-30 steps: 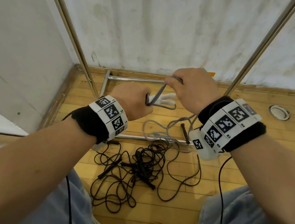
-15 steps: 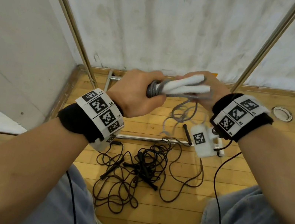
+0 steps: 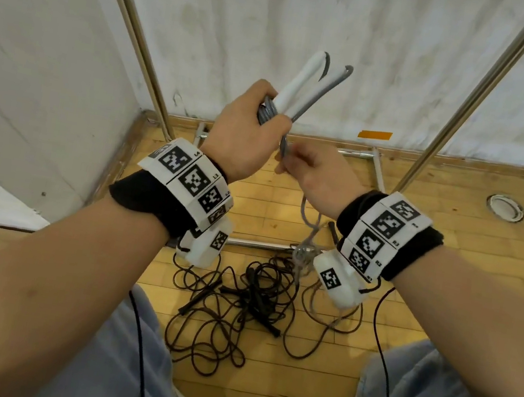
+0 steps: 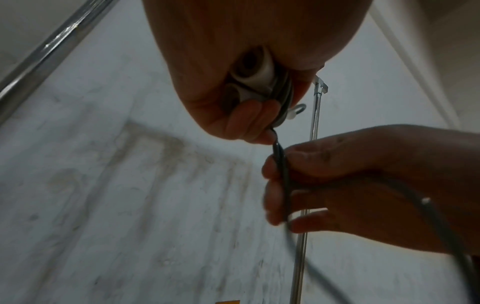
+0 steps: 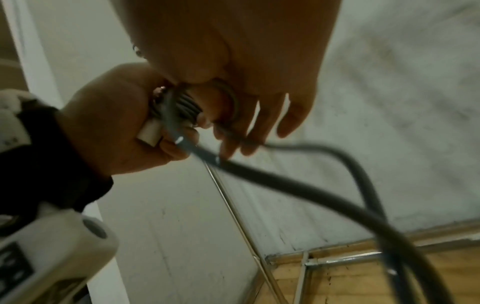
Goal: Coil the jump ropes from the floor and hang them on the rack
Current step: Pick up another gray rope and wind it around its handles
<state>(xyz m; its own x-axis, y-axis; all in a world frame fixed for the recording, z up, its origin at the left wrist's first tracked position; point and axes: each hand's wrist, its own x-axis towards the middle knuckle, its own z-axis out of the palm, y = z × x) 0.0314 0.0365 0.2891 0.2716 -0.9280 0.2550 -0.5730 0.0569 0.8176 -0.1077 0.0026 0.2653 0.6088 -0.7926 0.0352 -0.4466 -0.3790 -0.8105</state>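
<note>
A wooden floor [image 3: 439,228] meets a white wall. Grey rope [image 3: 269,114] with white handles [image 3: 303,80] is clenched in the left hand [image 3: 247,133]; just below, the right hand [image 3: 319,176] pinches its tail. Coiling is judged underway; another wrap is called for, black ropes [image 3: 236,301] waiting below

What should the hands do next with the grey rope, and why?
Probably wind another turn: the left hand grips the two white handles with grey rope already wrapped round them, and the right hand pinches the rope just below. A long grey tail hangs down to the floor, so more winding seems needed before hanging.
</note>
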